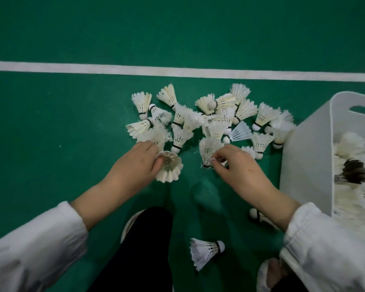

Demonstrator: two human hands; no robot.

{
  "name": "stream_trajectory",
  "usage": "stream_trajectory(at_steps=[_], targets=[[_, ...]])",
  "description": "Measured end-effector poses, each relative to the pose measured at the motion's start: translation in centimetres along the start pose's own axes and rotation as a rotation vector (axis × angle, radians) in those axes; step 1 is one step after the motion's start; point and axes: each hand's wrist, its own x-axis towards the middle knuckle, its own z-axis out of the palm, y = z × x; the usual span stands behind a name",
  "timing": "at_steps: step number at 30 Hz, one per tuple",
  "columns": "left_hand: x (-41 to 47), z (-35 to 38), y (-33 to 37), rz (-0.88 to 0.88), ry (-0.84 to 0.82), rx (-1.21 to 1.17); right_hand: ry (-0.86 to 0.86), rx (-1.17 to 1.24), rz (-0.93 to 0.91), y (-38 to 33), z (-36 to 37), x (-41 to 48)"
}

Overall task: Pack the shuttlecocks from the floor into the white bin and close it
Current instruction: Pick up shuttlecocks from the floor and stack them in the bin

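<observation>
Several white feather shuttlecocks [200, 119] lie in a heap on the green floor just below the white court line. My left hand [133, 163] grips one shuttlecock [170, 168] with its open skirt facing me, at the heap's near left edge. My right hand [238, 167] pinches another shuttlecock [209, 150] near its cork at the heap's near right side. The white bin [303, 157] stands open at the right, touching the heap, with shuttlecocks inside, one of them dark-feathered [354, 171]. A lone shuttlecock [205, 249] lies near my feet.
My dark trouser leg [143, 249] and a light shoe [268, 275] fill the lower middle. Another shuttlecock [256, 216] lies partly under my right sleeve beside the bin. A white court line [177, 71] crosses the floor behind the heap. No lid is visible.
</observation>
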Motion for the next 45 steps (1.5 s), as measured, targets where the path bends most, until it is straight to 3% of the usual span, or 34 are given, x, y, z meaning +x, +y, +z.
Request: stream_trajectory(at_steps=[9, 12, 16, 20, 27, 35, 41, 45], targets=[[6.4, -8.4, 13.5, 0.371, -0.001, 0.054, 0.046, -0.275, -0.183, 2.8, -13.6, -4.8], [7.5, -9.8, 19.0, 0.476, 0.022, 0.063, 0.138, -0.317, -0.103, 5.6, -17.6, -7.7], [8.9, -9.0, 25.7, 0.566, -0.001, 0.08, 0.313, -0.236, 0.186, 11.6, -20.3, -11.5], [10.0, -5.7, 30.9, 0.561, -0.033, 0.016, 0.407, -0.117, 0.425, 17.3, -19.5, -14.4], [10.5, 1.4, 34.7, 0.403, -0.061, -0.058, 0.352, -0.111, 0.579, 23.0, -16.2, -16.1], [10.2, 4.8, 34.2, 0.351, -0.011, -0.094, 0.322, -0.042, 0.477, 24.0, -13.0, -15.2], [9.4, 5.2, 33.4, 0.348, -0.031, -0.059, 0.562, 0.067, 0.504, 24.9, -15.6, -14.8], [8.9, 5.1, 33.5, 0.353, -0.055, -0.037, 0.485, 0.022, 0.507, 26.6, -15.2, -12.5]])
